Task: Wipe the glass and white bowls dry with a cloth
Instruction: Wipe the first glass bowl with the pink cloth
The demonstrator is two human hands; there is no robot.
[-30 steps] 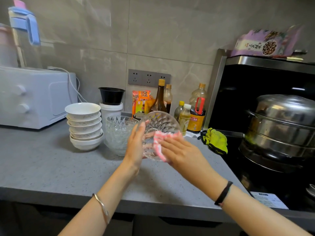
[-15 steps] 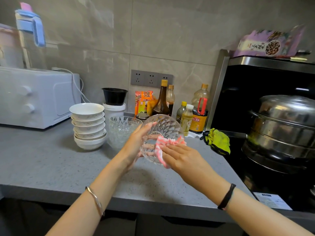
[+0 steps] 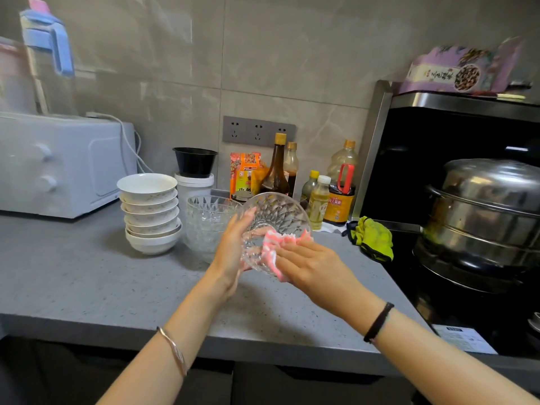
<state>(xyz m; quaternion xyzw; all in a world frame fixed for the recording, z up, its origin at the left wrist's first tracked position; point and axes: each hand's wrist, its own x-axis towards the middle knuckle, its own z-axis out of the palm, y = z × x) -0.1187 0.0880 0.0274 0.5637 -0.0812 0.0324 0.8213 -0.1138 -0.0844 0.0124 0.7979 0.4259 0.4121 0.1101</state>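
A cut-glass bowl (image 3: 277,217) is held tilted above the grey counter (image 3: 87,282), its opening facing away from me. My left hand (image 3: 233,252) grips its left side and base. My right hand (image 3: 309,264) presses a pink-and-white cloth (image 3: 277,244) against the bowl's outer right side, fingers fairly straight over the cloth. More glass bowls (image 3: 207,223) stand stacked just behind my left hand. A stack of several white bowls (image 3: 149,211) sits to their left.
A white microwave (image 3: 58,165) stands at the back left. Sauce and oil bottles (image 3: 318,194), a white tub with a black bowl (image 3: 195,162) on it, and a yellow-green cloth (image 3: 371,238) line the back. A steel steamer pot (image 3: 485,217) sits on the black stove at right.
The bowl has turned and dropped slightly in my hands, and my right hand with the cloth has slid down along its outer side.
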